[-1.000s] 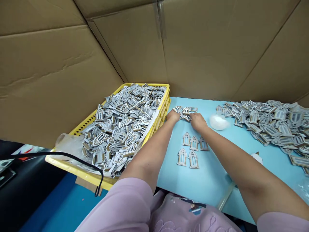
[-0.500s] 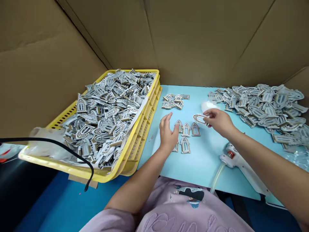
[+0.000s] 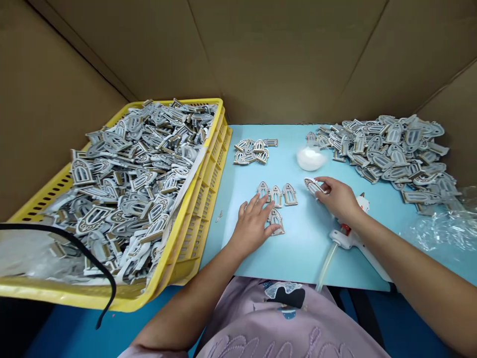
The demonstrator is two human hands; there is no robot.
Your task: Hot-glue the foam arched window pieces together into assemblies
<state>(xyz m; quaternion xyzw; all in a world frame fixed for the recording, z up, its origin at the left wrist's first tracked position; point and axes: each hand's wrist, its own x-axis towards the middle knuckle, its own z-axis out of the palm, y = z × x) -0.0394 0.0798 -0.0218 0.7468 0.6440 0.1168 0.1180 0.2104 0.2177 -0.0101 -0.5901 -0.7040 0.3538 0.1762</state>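
Note:
My right hand (image 3: 337, 199) pinches one small arched window piece (image 3: 312, 186), white with brown trim, just over the pale blue tabletop. My left hand (image 3: 255, 223) lies over the table with fingers spread, its thumb at a window piece in the front row (image 3: 276, 222). Above that, a row of three arched window pieces (image 3: 276, 196) lies flat; the left fingertips reach its lower left side. Part of the front row is hidden under the left hand. A white glue gun (image 3: 345, 238) with a clear glue stick lies partly beneath my right forearm.
On the left a yellow crate (image 3: 197, 214) holds a large heap of window pieces, with a black cable (image 3: 85, 248) across its front corner. A small cluster (image 3: 253, 150), a white fluffy clump (image 3: 311, 158), a big pile (image 3: 391, 149) and clear plastic film (image 3: 443, 231) lie on the table. Cardboard walls surround it.
My left hand has lowered onto the front row, fingers spreading over it. My right hand still holds its window piece, which has turned somewhat. The whole view has shifted.

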